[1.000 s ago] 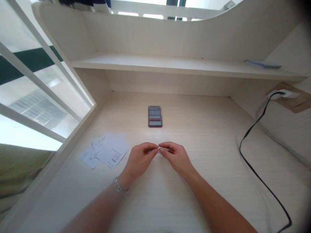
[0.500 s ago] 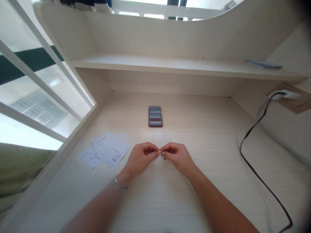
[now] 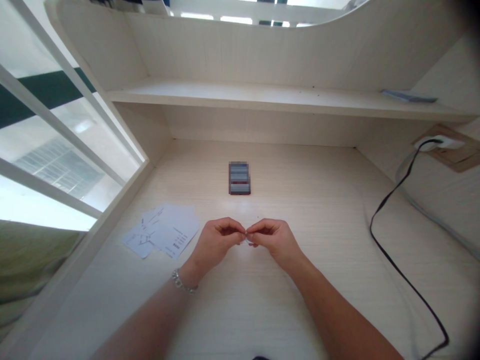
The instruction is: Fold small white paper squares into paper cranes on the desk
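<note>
Pale wood all across the big surface [image 3: 318,190], flat and smooth, with light streaks. Above its back part, one long shelf [image 3: 232,92] of the same pale wood. Off to the left, slanted white bars [image 3: 60,125], and below them a big fold of green cloth [image 3: 33,260]. Over on the right, a long, thin black cord [image 3: 381,205], bent and running down to the bottom edge of the view. On the left side of the surface, white papers [image 3: 176,225], partly on top of each other, with small dark marks. Just beside them, left hand [image 3: 219,242], and next to that, right hand [image 3: 273,239], both bare. On the right wall, a brown plate [image 3: 459,160] with a white plug [image 3: 452,143]. At the right end of the shelf, a thin bluish thing [image 3: 408,96], lying flat. Past the hands, apart from the fingers, a dark flat thing [image 3: 239,177], blurred into little squares. Round the left wrist, a shiny silver bracelet [image 3: 178,281]. Smallest of all, a tiny pale thing [image 3: 246,238], right between the fingertips, mostly hidden. Grip of both hands pinched tight on it, thumbs against fingers.
</note>
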The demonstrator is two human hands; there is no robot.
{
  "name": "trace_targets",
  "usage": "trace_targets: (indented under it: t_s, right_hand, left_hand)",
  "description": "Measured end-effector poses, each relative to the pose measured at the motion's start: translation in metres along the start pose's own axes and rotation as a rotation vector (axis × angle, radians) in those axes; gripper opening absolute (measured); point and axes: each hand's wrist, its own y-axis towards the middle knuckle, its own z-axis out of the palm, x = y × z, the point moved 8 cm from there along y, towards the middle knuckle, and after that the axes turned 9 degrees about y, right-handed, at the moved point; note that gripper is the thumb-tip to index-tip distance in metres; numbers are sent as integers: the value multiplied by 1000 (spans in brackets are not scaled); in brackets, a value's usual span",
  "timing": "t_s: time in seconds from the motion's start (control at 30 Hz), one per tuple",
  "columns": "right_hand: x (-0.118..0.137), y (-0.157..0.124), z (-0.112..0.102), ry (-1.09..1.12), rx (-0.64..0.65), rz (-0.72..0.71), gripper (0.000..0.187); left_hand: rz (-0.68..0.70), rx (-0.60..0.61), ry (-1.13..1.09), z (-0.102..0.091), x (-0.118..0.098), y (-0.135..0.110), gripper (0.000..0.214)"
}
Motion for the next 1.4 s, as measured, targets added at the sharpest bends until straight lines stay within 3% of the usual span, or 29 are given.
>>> trace_targets:
  t_s: [0.3, 0.83, 1.4]
  right_hand:
    - [-3, 3, 0, -98, 113, 0, 19]
    - [26, -10, 9, -590, 75, -293, 16]
    - [12, -8, 12, -664, 141, -231, 17]
  left_hand:
    - [69, -50, 149, -1, -7, -5, 11]
    - [48, -40, 50, -1, 3, -1, 16]
    - [98, -19, 168, 0, -4, -4, 11]
